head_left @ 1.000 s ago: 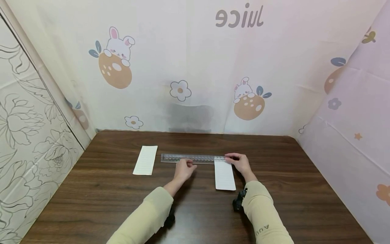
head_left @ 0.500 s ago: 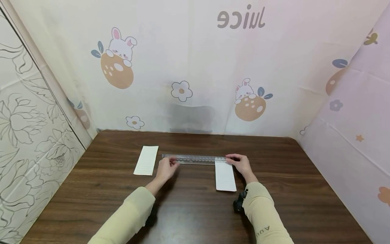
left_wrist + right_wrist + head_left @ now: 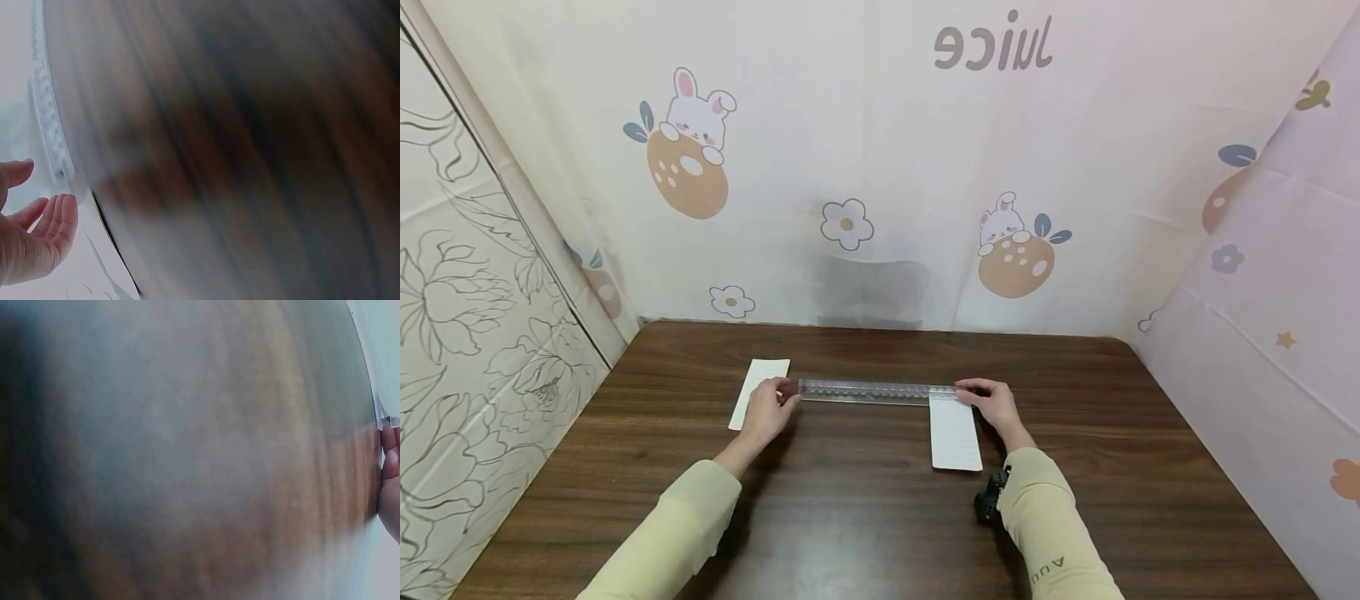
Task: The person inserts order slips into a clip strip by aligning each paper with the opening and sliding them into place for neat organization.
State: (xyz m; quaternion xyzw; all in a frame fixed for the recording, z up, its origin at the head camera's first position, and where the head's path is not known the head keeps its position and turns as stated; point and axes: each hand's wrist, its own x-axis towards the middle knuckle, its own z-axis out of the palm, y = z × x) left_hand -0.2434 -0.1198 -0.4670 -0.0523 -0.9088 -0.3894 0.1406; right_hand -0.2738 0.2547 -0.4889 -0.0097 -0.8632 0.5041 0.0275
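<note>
A clear plastic ruler point(image 3: 865, 391) with a wavy pattern lies crosswise on the brown table. My right hand point(image 3: 995, 405) pinches its right end, where the ruler overlaps the top of a lined white paper slip point(image 3: 955, 433). At the other end, my left hand point(image 3: 765, 412) is beside the ruler's tip, thumb and fingers apart. In the left wrist view a gap shows between the thumb and fingers of this hand point(image 3: 37, 244), near the ruler's end point(image 3: 53, 137). A second lined paper slip point(image 3: 747, 398) lies partly hidden behind the left hand.
Brown wood-grain table point(image 3: 865, 517) extends around both forearms. A white patterned curtain point(image 3: 865, 150) hangs behind the table's back edge, with more cloth at both sides. A black device point(image 3: 990, 498) is strapped at the right wrist.
My left hand has slid leftward along the ruler, from its middle to just past its left end, and now covers part of the left paper slip. The right hand keeps its place.
</note>
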